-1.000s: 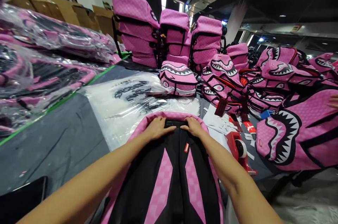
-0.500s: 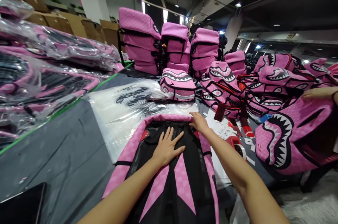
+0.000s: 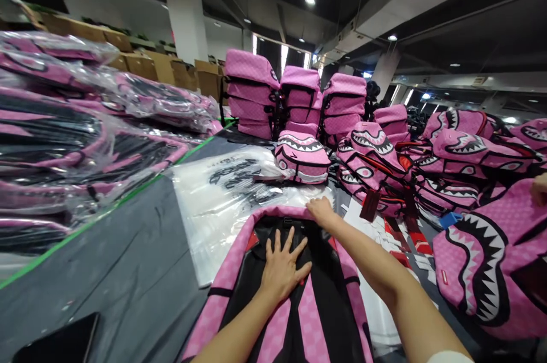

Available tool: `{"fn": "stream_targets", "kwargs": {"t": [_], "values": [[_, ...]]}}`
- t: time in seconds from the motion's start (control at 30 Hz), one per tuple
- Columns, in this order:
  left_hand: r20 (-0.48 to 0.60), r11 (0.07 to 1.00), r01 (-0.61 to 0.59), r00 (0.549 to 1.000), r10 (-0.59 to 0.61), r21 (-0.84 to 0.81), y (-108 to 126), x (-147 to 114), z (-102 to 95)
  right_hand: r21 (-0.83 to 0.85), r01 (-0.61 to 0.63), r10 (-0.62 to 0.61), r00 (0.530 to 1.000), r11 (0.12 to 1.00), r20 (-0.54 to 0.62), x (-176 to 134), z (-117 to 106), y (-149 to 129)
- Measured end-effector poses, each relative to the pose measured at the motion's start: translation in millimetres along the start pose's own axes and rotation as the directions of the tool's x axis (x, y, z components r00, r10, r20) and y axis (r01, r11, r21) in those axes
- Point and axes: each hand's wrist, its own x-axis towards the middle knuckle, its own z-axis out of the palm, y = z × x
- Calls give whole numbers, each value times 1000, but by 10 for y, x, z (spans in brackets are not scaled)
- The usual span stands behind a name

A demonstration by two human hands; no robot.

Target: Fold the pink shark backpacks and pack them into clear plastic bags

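A pink and black backpack lies in front of me, its black back panel and straps facing up. My left hand rests flat on the upper part of that panel, fingers spread. At the top right corner, my right hand has its fingers curled over the backpack's pink edge. Just beyond the backpack is a stack of clear plastic bags with black print. A smaller pink bag with a shark-mouth print sits on the far end of the stack.
Plastic-wrapped backpacks are piled at left behind a green table edge. Pink bags stand stacked at the back. On the right, another person's hand touches a shark-print backpack. A dark phone-like device lies lower left.
The view has shifted, so most things appear lower and further right. My right hand's fingers have curled in more at the backpack's top edge. My left hand stays spread on the panel.
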Motion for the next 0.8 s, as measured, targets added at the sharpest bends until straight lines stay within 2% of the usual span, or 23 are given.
{"fn": "stream_targets", "kwargs": {"t": [0.07,0.13,0.2,0.23,0.37,0.63,0.8], "values": [[-23,1000,-7,1000,6,-28,-34,-5,46,-24,198,-198,980,980,-32,66,-40,-312],[-45,999,-6,999,4,-43,-61,-8,83,-46,409,-411,911,911,-37,127,5,-574],[-57,999,-6,998,3,-48,-70,-13,97,-94,530,-536,842,843,-56,172,95,-742],[-61,999,-9,998,5,-51,-69,-17,97,-126,550,-561,825,825,-69,187,143,-789],[-70,996,-25,997,19,-80,-67,-30,93,-226,534,-564,820,815,-96,214,275,-843],[-106,984,-47,994,28,-174,-97,-73,77,-129,314,-325,943,941,-76,326,352,-1062],[-89,987,-47,995,34,-155,-101,-49,77,-94,179,-187,978,979,-90,273,356,-928]]}}
